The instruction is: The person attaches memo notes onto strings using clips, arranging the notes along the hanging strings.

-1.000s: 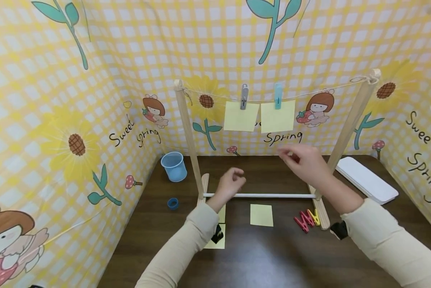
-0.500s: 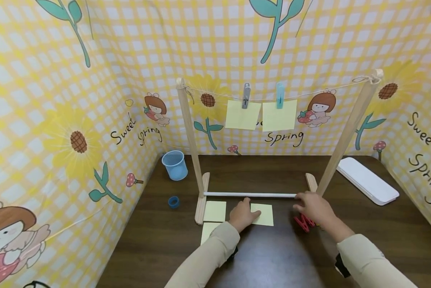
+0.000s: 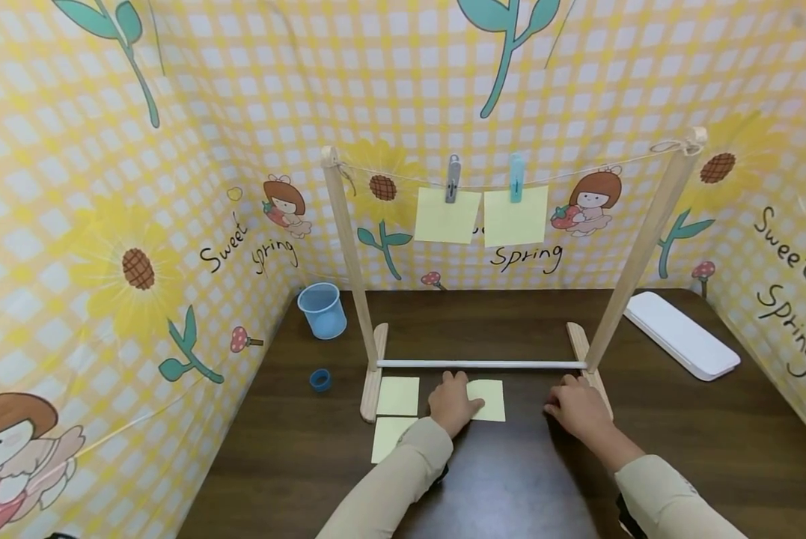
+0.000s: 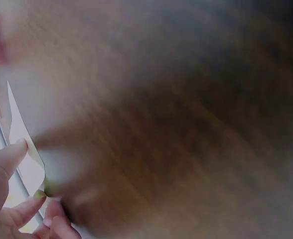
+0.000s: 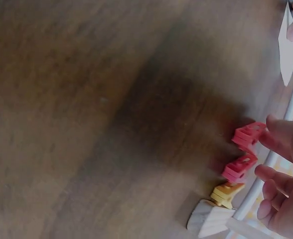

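My left hand (image 3: 451,404) is low over the table at a yellow sticky note (image 3: 493,400). In the left wrist view its thumb lies on the note (image 4: 24,132) and a finger meets the slightly bent edge, pinching it. My right hand (image 3: 581,408) hovers at the rack's right foot, covering the clothespins in the head view. The right wrist view shows its thumb touching one red clothespin (image 5: 248,134), fingers spread beside a second red clothespin (image 5: 239,167). A yellow clothespin (image 5: 226,194) lies beyond them, by the wooden foot.
Two sticky notes hang from the string, under a grey clothespin (image 3: 453,180) and a blue clothespin (image 3: 516,178). Two more notes (image 3: 398,396) lie at the rack's left foot (image 3: 370,395). A blue cup (image 3: 323,311), blue ring (image 3: 319,380) and white case (image 3: 682,335) stand around the rack.
Both hands have come down from in front of the hanging notes to the table. The left has reached the middle note; the right has settled over the clothespins.
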A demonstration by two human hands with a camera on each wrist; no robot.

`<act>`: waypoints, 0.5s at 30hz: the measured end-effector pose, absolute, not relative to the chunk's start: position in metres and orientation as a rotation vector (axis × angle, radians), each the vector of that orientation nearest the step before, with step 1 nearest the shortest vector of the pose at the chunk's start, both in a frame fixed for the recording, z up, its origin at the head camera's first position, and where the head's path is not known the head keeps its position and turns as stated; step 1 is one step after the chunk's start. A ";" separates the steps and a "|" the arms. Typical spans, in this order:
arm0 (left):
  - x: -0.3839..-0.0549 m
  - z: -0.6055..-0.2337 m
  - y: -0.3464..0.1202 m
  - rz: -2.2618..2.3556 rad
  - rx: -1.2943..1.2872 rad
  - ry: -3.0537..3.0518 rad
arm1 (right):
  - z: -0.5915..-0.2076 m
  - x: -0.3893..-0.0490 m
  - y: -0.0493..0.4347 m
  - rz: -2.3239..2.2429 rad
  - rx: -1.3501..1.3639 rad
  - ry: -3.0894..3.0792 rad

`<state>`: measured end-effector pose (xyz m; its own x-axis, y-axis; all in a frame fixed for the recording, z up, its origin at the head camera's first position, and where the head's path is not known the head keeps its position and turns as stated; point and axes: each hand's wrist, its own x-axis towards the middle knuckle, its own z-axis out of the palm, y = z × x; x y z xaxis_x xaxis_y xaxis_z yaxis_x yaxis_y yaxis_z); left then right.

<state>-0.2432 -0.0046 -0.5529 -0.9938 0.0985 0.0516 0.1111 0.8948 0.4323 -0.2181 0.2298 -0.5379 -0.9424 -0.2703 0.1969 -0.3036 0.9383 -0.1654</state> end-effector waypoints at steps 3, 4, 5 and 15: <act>-0.241 -0.553 -0.004 -0.746 -0.157 -2.999 | -0.538 -0.216 0.230 0.307 0.422 -2.890; -0.241 -0.553 -0.004 -0.760 -0.152 -2.990 | -0.539 -0.215 0.229 0.303 0.418 -2.890; -0.240 -0.554 -0.003 -0.771 -0.146 -2.975 | -0.539 -0.215 0.229 0.298 0.414 -2.890; -0.236 -0.556 -0.002 -1.055 -0.128 -2.852 | -0.548 -0.212 0.226 0.298 0.446 -2.781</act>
